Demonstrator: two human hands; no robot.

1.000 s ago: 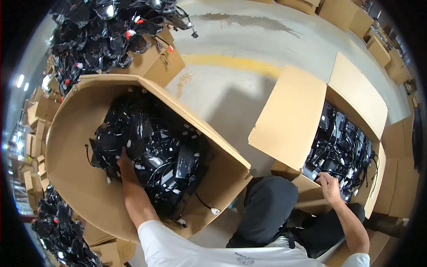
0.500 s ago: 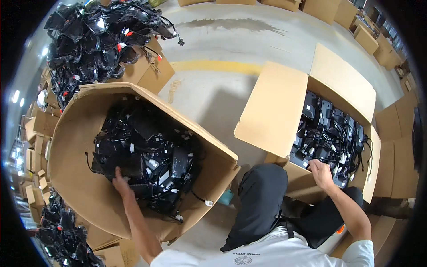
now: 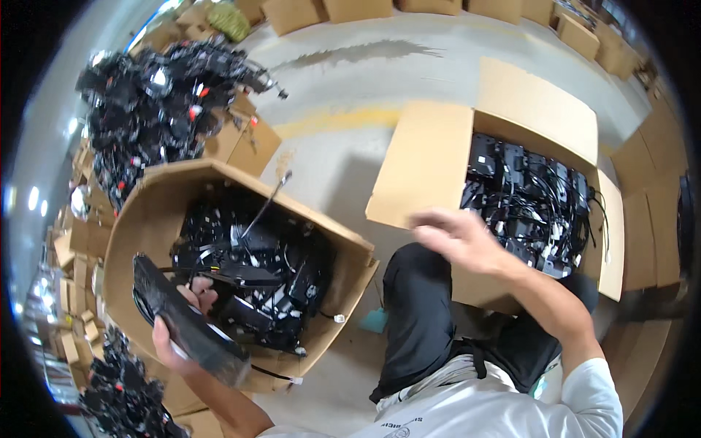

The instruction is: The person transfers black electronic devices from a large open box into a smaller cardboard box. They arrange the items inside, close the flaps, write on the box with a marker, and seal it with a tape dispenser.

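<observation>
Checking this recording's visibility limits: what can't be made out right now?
In the head view:
Left hand: palm hidden behind the black part.
Right hand: blurred, finger outlines unclear.
Left box: surface beneath heaped parts hidden.
Right box: surface beneath packed parts hidden.
White shirt: cut off by the lower edge.

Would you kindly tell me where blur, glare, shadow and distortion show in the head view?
In the head view, the right hand is blurred, probably by motion; at that view's left edge, lamps glare white; along its top, the row of cardboard boxes bows; mid-view, a soft shadow darkens the floor.
</observation>
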